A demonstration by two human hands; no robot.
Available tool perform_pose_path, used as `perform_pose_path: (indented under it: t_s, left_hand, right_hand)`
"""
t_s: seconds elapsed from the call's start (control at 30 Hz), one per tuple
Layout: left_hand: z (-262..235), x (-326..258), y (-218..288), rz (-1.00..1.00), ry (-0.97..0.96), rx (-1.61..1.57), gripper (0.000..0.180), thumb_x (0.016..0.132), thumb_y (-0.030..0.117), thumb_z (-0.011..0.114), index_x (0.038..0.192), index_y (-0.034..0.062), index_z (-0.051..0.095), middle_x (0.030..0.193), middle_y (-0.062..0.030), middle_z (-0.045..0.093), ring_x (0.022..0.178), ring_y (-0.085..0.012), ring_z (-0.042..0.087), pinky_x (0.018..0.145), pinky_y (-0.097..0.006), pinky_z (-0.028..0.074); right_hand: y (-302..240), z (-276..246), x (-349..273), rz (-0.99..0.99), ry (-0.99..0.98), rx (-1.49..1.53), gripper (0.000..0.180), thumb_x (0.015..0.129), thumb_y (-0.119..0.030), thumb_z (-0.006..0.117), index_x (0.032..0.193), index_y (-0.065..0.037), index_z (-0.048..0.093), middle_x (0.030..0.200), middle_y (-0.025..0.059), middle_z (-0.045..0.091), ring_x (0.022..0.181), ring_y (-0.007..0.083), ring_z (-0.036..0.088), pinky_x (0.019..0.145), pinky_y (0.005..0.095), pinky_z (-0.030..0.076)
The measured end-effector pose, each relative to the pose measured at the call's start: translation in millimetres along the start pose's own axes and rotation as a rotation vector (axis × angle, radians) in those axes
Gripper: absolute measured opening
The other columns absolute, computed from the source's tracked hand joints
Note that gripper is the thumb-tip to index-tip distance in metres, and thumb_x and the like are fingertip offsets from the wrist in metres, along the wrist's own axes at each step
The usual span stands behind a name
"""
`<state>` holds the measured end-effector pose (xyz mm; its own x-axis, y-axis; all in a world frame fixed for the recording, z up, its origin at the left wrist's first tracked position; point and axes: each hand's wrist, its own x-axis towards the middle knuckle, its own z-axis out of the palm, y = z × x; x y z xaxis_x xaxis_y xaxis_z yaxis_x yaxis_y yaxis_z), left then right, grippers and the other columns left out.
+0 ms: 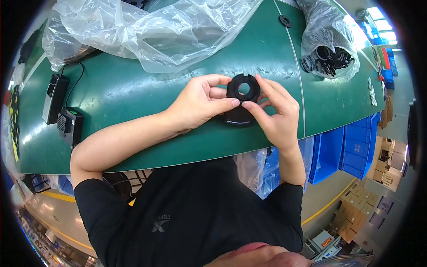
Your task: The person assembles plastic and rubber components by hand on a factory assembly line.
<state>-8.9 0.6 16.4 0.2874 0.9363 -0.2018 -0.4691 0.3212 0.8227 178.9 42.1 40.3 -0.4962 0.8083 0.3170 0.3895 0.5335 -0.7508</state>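
Both my hands hold a black plastic ring [255,90] above the green table. It has a round hole in its middle and a small notch in its far edge. My left hand [198,98] grips its left side, with the thumb on the near rim. On the right side, my right hand [281,107] pinches it between thumb and fingers. Just below the ring shows a dark piece with a curved, shiny edge [239,117]; whether it is joined to the ring I cannot tell.
A large transparent plastic bag [164,38] covers the far left of the green table [133,102]. At the far right lies a bag [329,33] of black rings [331,60]; one loose ring [284,21] is nearby. Two black devices [71,124] stand left. Blue bins [356,144] sit beyond the right edge.
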Motion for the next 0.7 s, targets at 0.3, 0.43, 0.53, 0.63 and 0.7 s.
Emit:
perform_pose_path:
  t_s: [0.3, 0.43, 0.53, 0.63, 0.7]
  left_hand:
    - [3, -4, 2, -0.016, 0.003, 0.062, 0.028, 0.085, 0.002, 0.058, 0.111, -0.0081, 0.056, 0.1, -0.0118, 0.064, 0.09, -0.0113, 0.06, 0.079, -0.024, 0.049]
    - [2, -2, -1, 0.041, -0.001, 0.051, 0.03, 0.085, 0.001, 0.057, 0.113, -0.0083, 0.055, 0.102, -0.0113, 0.063, 0.092, -0.0117, 0.059, 0.081, -0.024, 0.049]
    - [2, -1, -3, 0.053, 0.006, 0.059, 0.03, 0.084, 0.0, 0.058, 0.113, -0.0081, 0.055, 0.102, -0.0113, 0.063, 0.092, -0.012, 0.059, 0.081, -0.024, 0.049]
    - [1, -1, -2, 0.045, 0.007, 0.05, 0.03, 0.084, 0.0, 0.058, 0.113, -0.0079, 0.055, 0.102, -0.0115, 0.063, 0.092, -0.0122, 0.059, 0.082, -0.025, 0.049]
    - [-1, 0, -2, 0.026, 0.007, 0.039, 0.03, 0.084, 0.0, 0.058, 0.113, -0.0078, 0.055, 0.103, -0.0116, 0.063, 0.092, -0.0124, 0.06, 0.082, -0.025, 0.049]
  right_hand:
    - [-2, 8, -4, -0.154, 0.119, -0.114, 0.044, 0.064, -0.001, 0.076, 0.106, 0.0, 0.062, 0.106, 0.0143, 0.061, 0.086, 0.0211, 0.063, 0.063, 0.0267, 0.053]
    - [7, 12, -10, -0.025, 0.172, 0.079, 0.04, 0.064, 0.002, 0.075, 0.102, 0.001, 0.062, 0.106, 0.0136, 0.061, 0.078, 0.0159, 0.063, 0.063, 0.0255, 0.053]
    - [5, 13, -9, 0.056, 0.206, 0.226, 0.032, 0.066, 0.004, 0.073, 0.097, 0.003, 0.062, 0.105, 0.0132, 0.061, 0.075, 0.0119, 0.062, 0.065, 0.0239, 0.052]
    - [4, 10, -7, 0.17, 0.213, 0.448, 0.027, 0.069, 0.006, 0.071, 0.095, 0.005, 0.061, 0.104, 0.0133, 0.061, 0.077, 0.0117, 0.062, 0.067, 0.0232, 0.052]
    - [7, 8, -6, 0.175, 0.176, 0.433, 0.026, 0.07, 0.005, 0.07, 0.094, 0.006, 0.061, 0.103, 0.013, 0.061, 0.079, 0.0123, 0.062, 0.069, 0.0234, 0.052]
